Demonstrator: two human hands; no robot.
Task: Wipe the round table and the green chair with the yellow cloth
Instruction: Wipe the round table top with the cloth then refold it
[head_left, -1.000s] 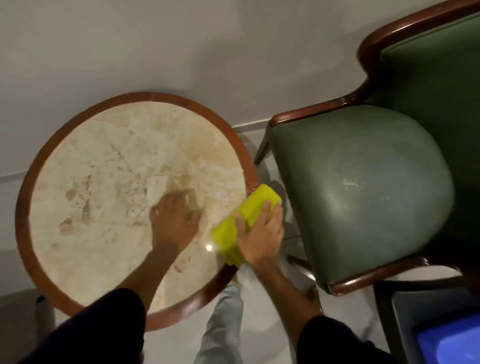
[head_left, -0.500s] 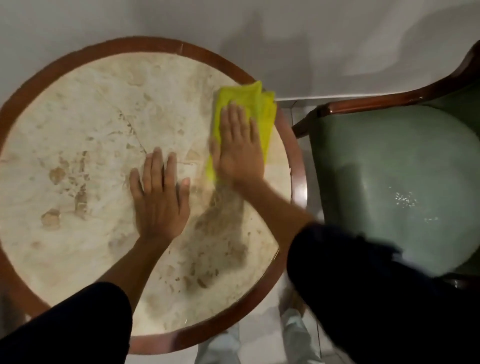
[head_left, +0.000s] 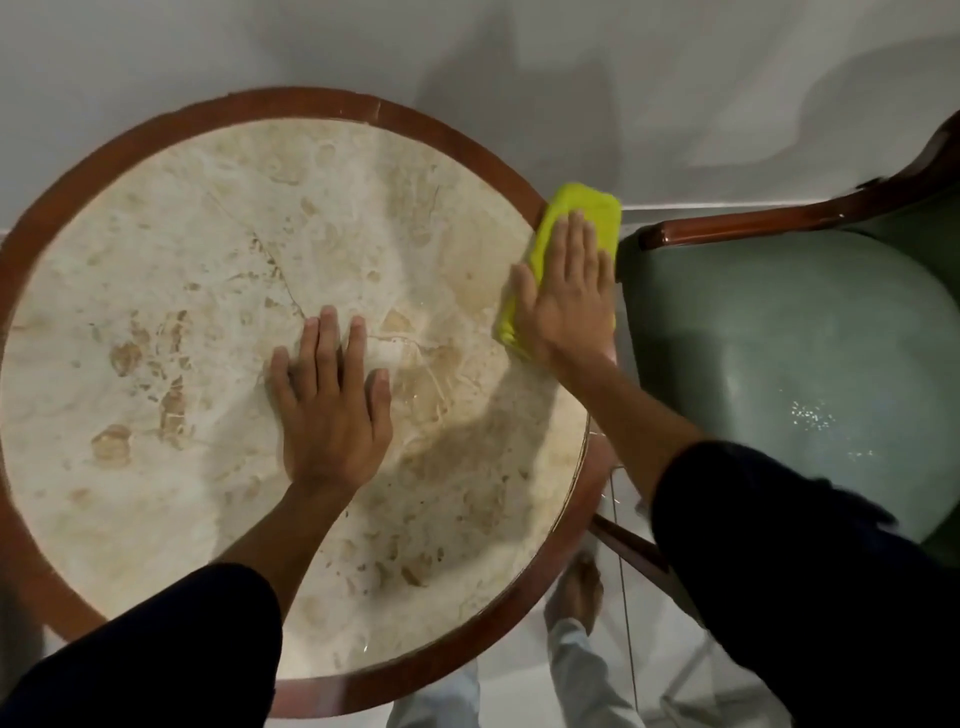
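A: Where is the folded yellow cloth?

B: At the right edge of the round bench, the one with a mottled cream marble top and a reddish-brown wooden rim. The cloth lies partly on the marble and partly over the rim, its far end sticking out beyond the fingertips.

A: What is on it?

B: The right hand, palm down, flat on the cloth. Its fingers are straight and close together, pressing rather than pinching.

A: And the other hand?

B: The left hand lies flat on the bare marble near the middle, fingers slightly spread, holding nothing. Both arms wear dark sleeves.

A: The chair?

B: The green padded chair with a dark wooden frame stands just beside the bench on the right, close to the cloth. A pale speckled patch shows on its seat. A white wall runs behind both.
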